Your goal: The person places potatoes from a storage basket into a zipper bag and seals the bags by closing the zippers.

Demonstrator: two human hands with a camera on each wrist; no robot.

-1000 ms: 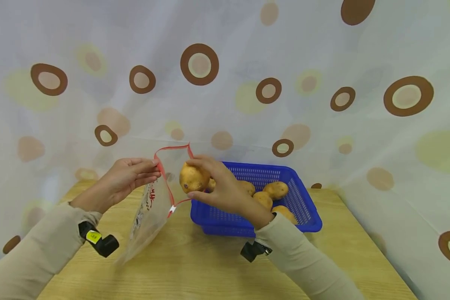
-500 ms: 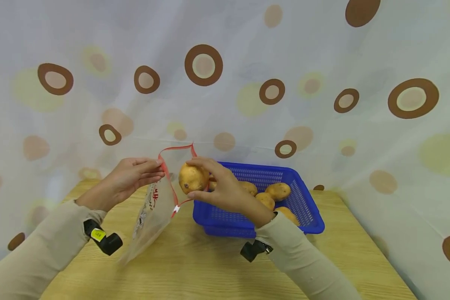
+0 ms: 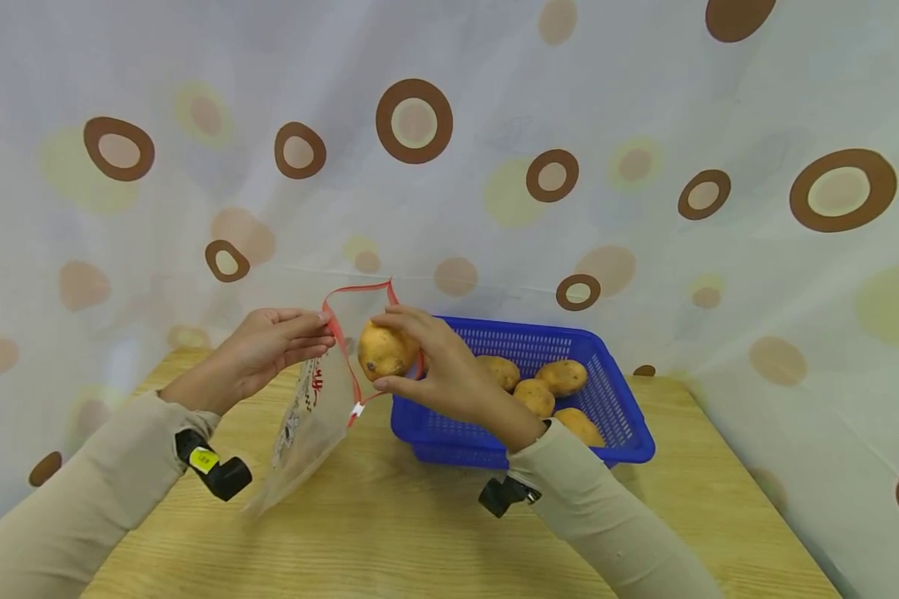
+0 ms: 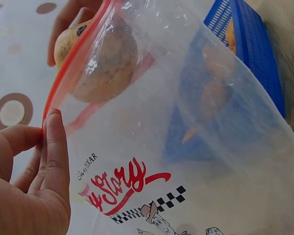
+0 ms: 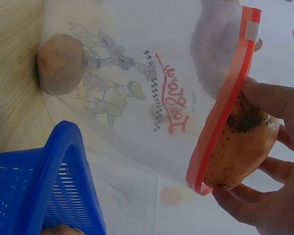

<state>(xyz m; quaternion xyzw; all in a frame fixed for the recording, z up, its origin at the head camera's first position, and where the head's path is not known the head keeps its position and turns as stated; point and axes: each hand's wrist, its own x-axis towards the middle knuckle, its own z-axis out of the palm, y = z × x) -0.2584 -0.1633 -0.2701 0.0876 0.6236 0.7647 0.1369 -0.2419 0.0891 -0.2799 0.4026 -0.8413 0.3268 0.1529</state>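
My right hand [image 3: 399, 351] grips a yellow-brown potato [image 3: 378, 353] at the mouth of a clear zip bag [image 3: 303, 416]. The bag's red zip rim [image 5: 220, 115] crosses in front of the potato [image 5: 242, 144] in the right wrist view. My left hand [image 3: 320, 330] pinches the other side of the red rim and holds the mouth apart. In the left wrist view its fingers [image 4: 53, 152] lie along the rim, and the potato [image 4: 105, 63] shows through the printed film. The bag's bottom rests on the wooden table [image 3: 389, 532].
A blue plastic basket [image 3: 622, 416] with several potatoes [image 3: 562, 376] stands just right of the bag, under my right forearm. A curtain with brown rings hangs close behind the table. The table edge runs near the curtain on the right.
My right hand has carried the potato a little left and up, from beside the bag's rim into its mouth. My left hand still pinches the rim.
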